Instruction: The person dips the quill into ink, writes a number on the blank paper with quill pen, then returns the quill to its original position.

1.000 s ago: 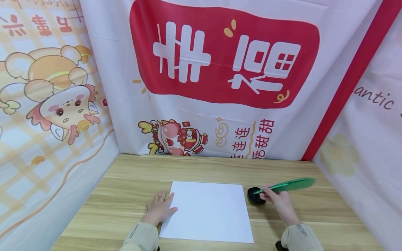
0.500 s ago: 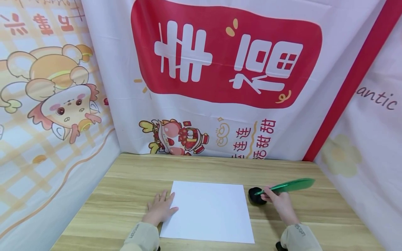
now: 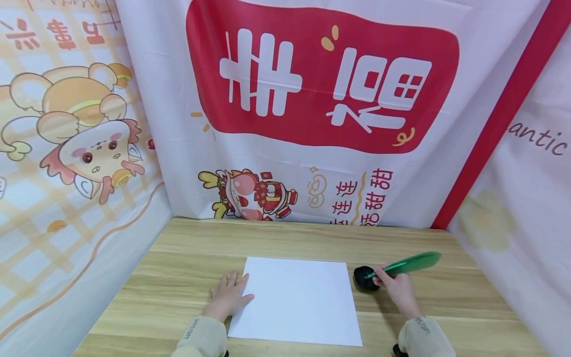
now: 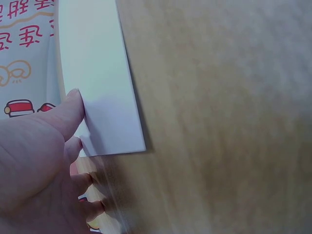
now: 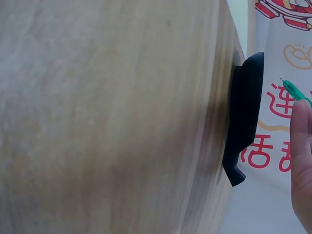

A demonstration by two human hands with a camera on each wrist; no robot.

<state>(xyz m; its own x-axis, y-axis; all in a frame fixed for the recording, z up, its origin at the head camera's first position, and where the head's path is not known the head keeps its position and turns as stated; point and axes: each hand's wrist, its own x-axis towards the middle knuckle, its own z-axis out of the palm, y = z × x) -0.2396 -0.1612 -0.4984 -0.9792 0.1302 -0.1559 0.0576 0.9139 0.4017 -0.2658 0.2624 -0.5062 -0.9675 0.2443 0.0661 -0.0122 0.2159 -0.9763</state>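
Observation:
A blank white sheet of paper (image 3: 296,301) lies on the wooden table. My left hand (image 3: 228,296) rests flat with spread fingers on its left edge; the left wrist view shows the thumb (image 4: 73,109) over the paper (image 4: 105,87). To the right of the sheet, my right hand (image 3: 398,290) pinches a green feather pen (image 3: 415,263), plume pointing right and up. In the head view its tip overlaps a small round black base (image 3: 363,283). From the right wrist, the pen tip (image 5: 292,91) shows above the black base (image 5: 246,105), apart from it.
The wooden table (image 3: 200,243) ends at a white cloth backdrop (image 3: 169,163) with red lettering. Printed cloths also stand along the left side (image 3: 58,238) and right side (image 3: 526,198).
The feather pen's plume has swung slightly to the left, its tip staying over the black base. The left hand and the paper hold their places.

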